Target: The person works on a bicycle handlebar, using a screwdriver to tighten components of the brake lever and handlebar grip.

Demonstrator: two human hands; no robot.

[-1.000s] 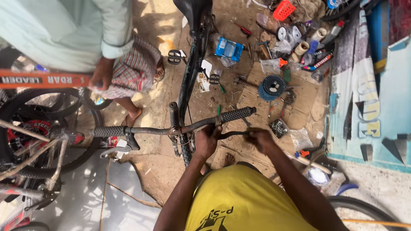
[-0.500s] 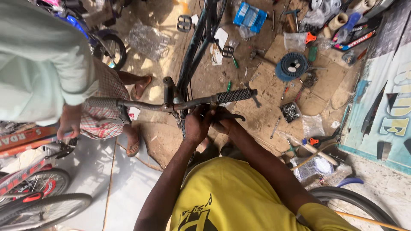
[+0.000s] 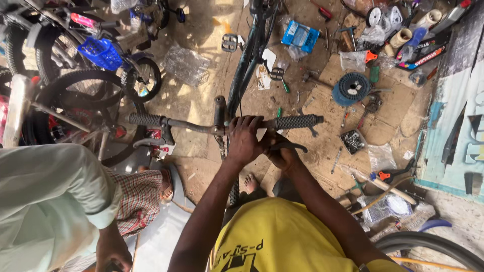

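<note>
Both hands have drawn together at the black bicycle handlebar (image 3: 222, 126). His left hand (image 3: 244, 138) wraps its middle; his right hand (image 3: 281, 153) curls around a dark brake lever just below the knurled grip (image 3: 296, 121). Fitting looks midway, nothing finished. That bar runs crosswise, grips pointing left and right. Beside his left elbow stands someone in a pale shirt (image 3: 45, 201).

Sunlit dirt floor (image 3: 201, 100) littered with tools, plastic bags (image 3: 187, 64) and a blue box (image 3: 301, 36).
</note>
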